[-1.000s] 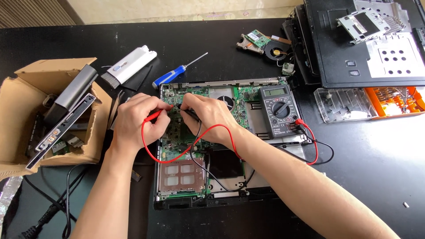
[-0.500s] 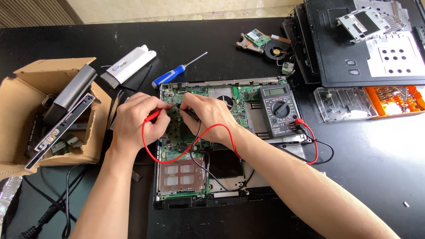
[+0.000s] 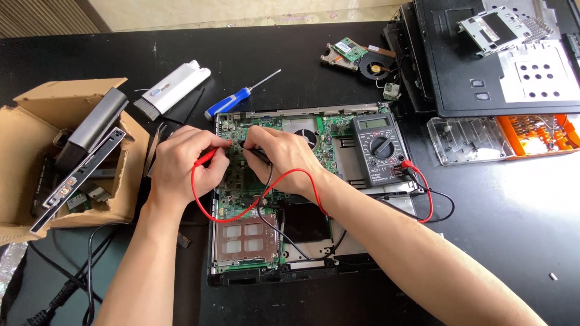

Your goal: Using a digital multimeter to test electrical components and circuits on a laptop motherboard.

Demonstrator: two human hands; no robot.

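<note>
With both hands braced on the opened laptop's motherboard (image 3: 241, 175) for steadiness, we're pinching the red probe (image 3: 208, 156) in left hand (image 3: 187, 160), black probe (image 3: 258, 154) in right hand (image 3: 284, 160); multimeter (image 3: 379, 150) sitting alongside, readable.

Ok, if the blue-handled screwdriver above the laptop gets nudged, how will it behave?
The blue-handled screwdriver lies flat on the bare black table, and its handle looks round, so it would probably roll rather than slide. It seems stiff, with a thin metal shaft, and likely light. The handle end probably carries most of the weight.
</note>
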